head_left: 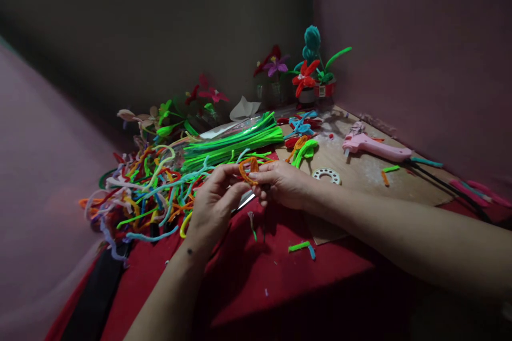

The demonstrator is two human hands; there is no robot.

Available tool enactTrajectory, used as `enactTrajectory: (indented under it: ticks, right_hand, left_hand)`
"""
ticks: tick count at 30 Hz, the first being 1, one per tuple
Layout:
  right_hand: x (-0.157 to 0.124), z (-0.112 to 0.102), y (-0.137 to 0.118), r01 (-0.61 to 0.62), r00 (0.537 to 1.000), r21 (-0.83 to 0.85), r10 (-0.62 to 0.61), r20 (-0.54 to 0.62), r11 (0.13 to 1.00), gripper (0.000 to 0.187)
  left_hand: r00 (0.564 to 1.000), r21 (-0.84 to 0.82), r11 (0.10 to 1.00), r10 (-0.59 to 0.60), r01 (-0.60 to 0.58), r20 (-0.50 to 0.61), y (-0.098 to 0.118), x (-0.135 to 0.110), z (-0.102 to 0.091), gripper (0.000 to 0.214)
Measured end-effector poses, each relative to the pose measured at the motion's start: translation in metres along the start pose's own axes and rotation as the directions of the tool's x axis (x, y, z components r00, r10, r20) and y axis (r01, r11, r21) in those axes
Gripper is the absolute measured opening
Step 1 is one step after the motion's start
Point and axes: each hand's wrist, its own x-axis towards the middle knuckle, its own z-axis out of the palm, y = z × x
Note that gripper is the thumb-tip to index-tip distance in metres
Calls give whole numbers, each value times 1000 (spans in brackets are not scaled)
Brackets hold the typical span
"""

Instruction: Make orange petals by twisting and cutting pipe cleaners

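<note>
My left hand (215, 198) and my right hand (282, 183) meet over the red cloth (256, 272). Both pinch an orange pipe cleaner (248, 168) bent into a small loop, held between the fingertips. Just left of my hands lies a tangled heap of pipe cleaner pieces (144, 192) in many colours. Behind the loop lies a bundle of straight green pipe cleaners (232, 144).
A pink glue gun (376, 147) with a black cord rests on a brown board (360, 170) at the right, near a white ring-shaped disc (327, 175). Finished pipe cleaner flowers (308, 72) stand in small pots by the wall corner. Cut scraps (299, 246) dot the cloth.
</note>
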Motion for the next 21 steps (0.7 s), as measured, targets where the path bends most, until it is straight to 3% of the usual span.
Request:
enactTrajectory:
  ticks: [4,6,10,18,21]
  right_hand:
    - [-3,1,-3,-77,996,174,69,49,982,12]
    - [-3,0,-3,-107,993,222,91,80,969,12]
    - [-2,-3,-1,-124,988,246,97,118,961,11]
    - [-3,2,-6,-152,988,227,149,33,962,17]
    - [-3,3,-4,-130,990,128,136,-41,983,16]
  left_hand:
    - [990,-141,981,-124,133,73,-2,5,-7,26]
    - [984,-193,969,-131,153,121,-4,5,-5,23]
    - [987,-268,952,-128,149,93,-10,4,0,20]
    - [957,-247,938,-192,244,215,-9,7,-3,32]
    - [937,-257,924,-207,282,283,-7,6,-4,33]
